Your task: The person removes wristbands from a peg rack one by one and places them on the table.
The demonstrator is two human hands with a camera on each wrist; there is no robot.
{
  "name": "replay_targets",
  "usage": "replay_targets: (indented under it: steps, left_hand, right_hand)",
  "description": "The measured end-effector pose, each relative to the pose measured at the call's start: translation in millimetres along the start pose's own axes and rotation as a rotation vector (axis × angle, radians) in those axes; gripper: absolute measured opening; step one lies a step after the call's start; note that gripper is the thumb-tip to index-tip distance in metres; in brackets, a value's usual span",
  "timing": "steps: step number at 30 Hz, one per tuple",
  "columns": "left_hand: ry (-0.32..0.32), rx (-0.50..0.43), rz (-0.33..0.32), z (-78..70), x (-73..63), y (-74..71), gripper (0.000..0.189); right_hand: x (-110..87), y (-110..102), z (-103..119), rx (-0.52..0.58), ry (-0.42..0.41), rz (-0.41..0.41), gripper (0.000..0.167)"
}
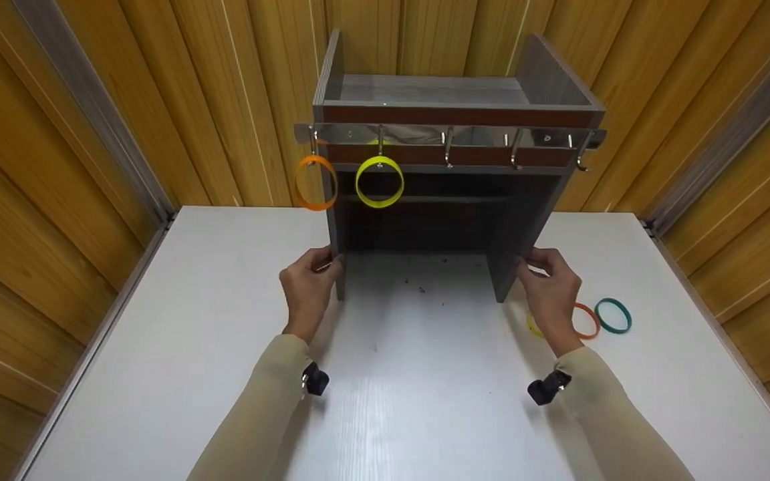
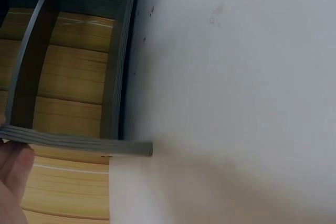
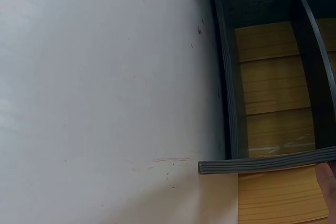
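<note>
A grey wooden shelf unit [image 1: 539,200] stands in the middle of the white table against the back wall. On its left, my left hand [image 1: 309,287] grips the front edge of the side panel [image 2: 79,141] low down. My right hand [image 1: 551,287] holds the opposite side panel [image 3: 268,162] in the same way. Across the upper front runs a metal hook rail [image 1: 478,137] with several hooks. An orange ring [image 1: 316,206] hangs from its leftmost hook, and a yellow ring [image 1: 379,204] from the one beside it. Only fingers of each hand show in the wrist views.
Right of the unit, a green ring [image 1: 615,331] and an orange-red ring [image 1: 597,325] lie on the white table [image 1: 412,401]. A yellow ring [image 1: 533,325] there is mostly hidden by my right hand. Wood-patterned walls [image 1: 244,100] enclose the back and both sides.
</note>
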State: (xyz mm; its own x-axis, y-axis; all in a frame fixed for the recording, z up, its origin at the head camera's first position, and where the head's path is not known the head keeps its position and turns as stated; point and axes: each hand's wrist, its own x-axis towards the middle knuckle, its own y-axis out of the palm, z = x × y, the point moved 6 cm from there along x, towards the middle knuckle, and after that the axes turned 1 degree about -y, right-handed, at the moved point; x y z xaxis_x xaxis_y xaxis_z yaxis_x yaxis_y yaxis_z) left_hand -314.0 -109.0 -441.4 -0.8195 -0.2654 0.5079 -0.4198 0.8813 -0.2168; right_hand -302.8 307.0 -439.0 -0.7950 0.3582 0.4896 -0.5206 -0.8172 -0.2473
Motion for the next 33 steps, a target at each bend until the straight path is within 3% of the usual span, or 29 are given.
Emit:
replay_targets:
  steps: [4, 7, 15, 25, 33]
  left_hand:
    - [-0.031, -0.03, 0.08, -0.5, 3.2, -7.2, 0.022]
    - [-0.064, -0.114, 0.147, -5.1, 6.8, -13.4, 0.031]
    - [-0.113, -0.311, 0.27, -39.3, 27.4, -35.0, 0.043]
    - [-0.092, -0.497, 0.23, -73.6, 53.2, -56.5, 0.042]
    - [-0.104, -0.548, 0.172, -80.1, 61.9, -63.9, 0.031]
  right_hand:
    - [-0.2, 2, -1, -0.021, -0.01, 0.009, 0.017]
    - [-0.2, 2, -2, -0.017, -0.019, 0.004, 0.016]
    - [-2.9, 1, -4, -0.025, -0.016, -0.023, 0.018]
    - [0.1, 3, -6, -0.029, -0.009, -0.021, 0.019]
    - [2.7, 4, -5, -0.065, 0.003, -0.03, 0.018]
